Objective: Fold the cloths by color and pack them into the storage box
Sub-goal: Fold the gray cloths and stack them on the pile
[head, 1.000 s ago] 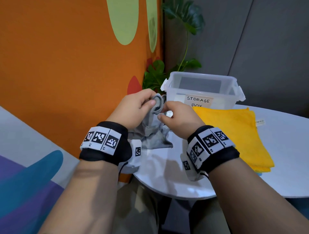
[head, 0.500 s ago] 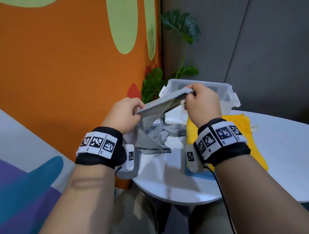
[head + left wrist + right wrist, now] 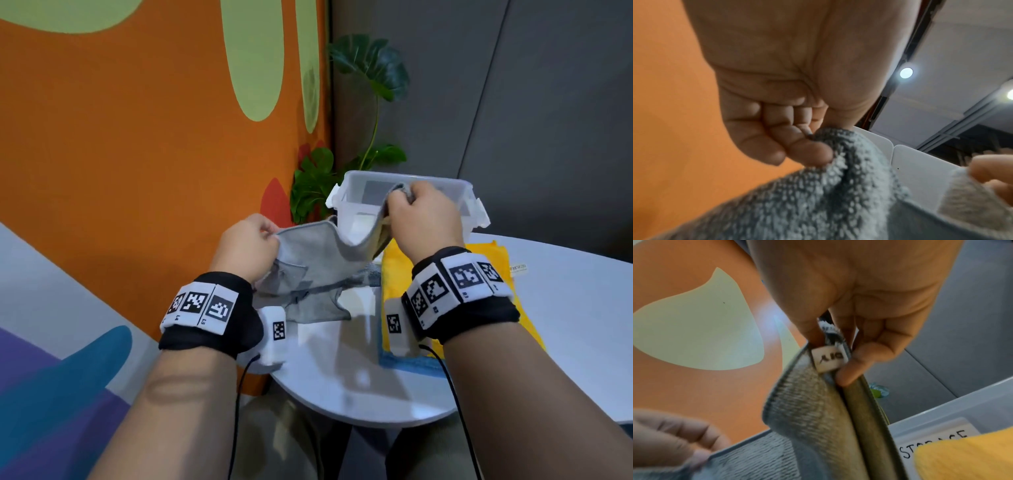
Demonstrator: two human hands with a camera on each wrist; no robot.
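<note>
Both hands up off the table (image 3: 342, 394), each pinching 1 corner of the grey cloth (image 3: 318, 260) — prob to pull the top edge taut and find the corners before the 1st fold.

L hand (image 3: 248, 248): fingers curled, thumb + index nipping the fluffy edge, clear in wrist view (image 3: 813, 151).
R hand (image 3: 423, 219): higher and further out, pinching the corner w/ the small white tag (image 3: 828, 358), so the edge slopes up L to R.

Cloth spans between the 2 hands, sags in the middle; lower part bunched, appears to rest on the tabletop just below L hand. Not folded yet.

Just beside, under R wrist: yellow cloth (image 3: 496, 260) flat on a blue cloth (image 3: 407, 365), only a blue edge showing. Prob queued by colour.

Behind: storage box (image 3: 356, 192), lid off, R hand in front of its near wall. Contents: can't tell. Plant (image 3: 315, 185) beyond, against orange wall (image 3: 137, 154).
</note>
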